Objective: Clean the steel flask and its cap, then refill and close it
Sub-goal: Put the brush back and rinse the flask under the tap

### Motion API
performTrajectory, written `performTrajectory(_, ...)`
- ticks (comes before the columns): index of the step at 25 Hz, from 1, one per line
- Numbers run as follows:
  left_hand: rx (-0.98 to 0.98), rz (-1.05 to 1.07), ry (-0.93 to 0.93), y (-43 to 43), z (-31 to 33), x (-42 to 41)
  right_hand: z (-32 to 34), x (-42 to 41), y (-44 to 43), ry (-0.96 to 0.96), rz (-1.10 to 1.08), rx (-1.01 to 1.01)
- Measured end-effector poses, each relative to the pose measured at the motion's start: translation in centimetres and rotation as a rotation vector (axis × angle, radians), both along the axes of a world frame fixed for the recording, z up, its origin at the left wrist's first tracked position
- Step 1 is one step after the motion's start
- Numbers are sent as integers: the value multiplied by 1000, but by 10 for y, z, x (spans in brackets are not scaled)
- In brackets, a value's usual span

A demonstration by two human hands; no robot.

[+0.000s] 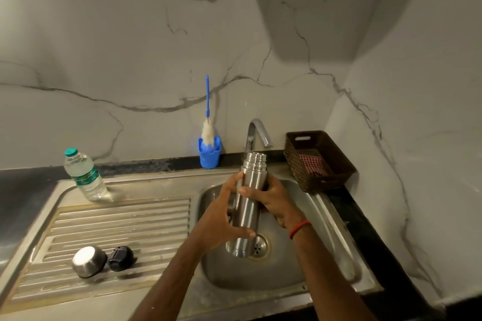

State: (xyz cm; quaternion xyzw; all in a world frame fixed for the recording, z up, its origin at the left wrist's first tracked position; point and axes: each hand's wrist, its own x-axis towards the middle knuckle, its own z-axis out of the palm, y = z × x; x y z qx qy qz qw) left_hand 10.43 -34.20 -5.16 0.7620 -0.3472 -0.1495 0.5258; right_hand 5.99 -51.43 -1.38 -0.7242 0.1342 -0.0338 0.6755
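1. Beneath both sets of fingers lies the sink basin [300, 268], its drain beside the flask's base.
2. Between the fingers stands the steel flask [247, 206], nearly upright and uncapped, with its mouth just under the tap [257, 133].
3. Beyond the right fingers sits a brown basket [339, 164].
4. The left hand [221, 219] wraps the flask with its thumb low. The right hand [273, 200] grips higher with its thumb across the front.
5. Well left of the left fingers, on the drainboard, the steel cap [89, 261] lies just beside the black stopper [120, 258].
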Motion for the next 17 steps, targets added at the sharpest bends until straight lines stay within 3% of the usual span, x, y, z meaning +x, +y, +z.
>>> performTrajectory(4, -34, 81, 123, -8, -13, 8, -17, -5, -12, 20, -116, -78)
performTrajectory(11, 102, 188, -8, -41, -9, 32, -27, -7, -48, 63, -147, -290)
performTrajectory(17, 228, 277, 56, -66, -9, 59, -59, 7, -65, 149, -152, -463)
